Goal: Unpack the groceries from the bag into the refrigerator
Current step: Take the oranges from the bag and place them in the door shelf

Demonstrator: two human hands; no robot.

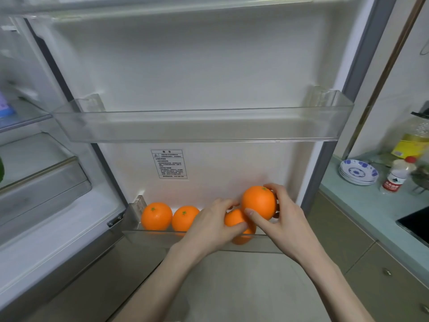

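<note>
The refrigerator door stands open in front of me. Its bottom door bin (162,238) holds two oranges side by side at the left, one (156,216) and another (184,218). My left hand (209,226) grips a third orange (234,219) low in the bin, near its middle. Just above and to the right, my right hand (282,219) holds a larger-looking orange (260,202) over the bin, touching the one below. The grocery bag is not in view.
A clear middle door bin (199,126) holds nothing. The fridge interior with shelves and a drawer (44,182) lies at left. At right, a counter (362,205) carries stacked blue-patterned plates (357,174), a small bottle (397,175), an oil jug (415,140) and a black cooktop (415,225).
</note>
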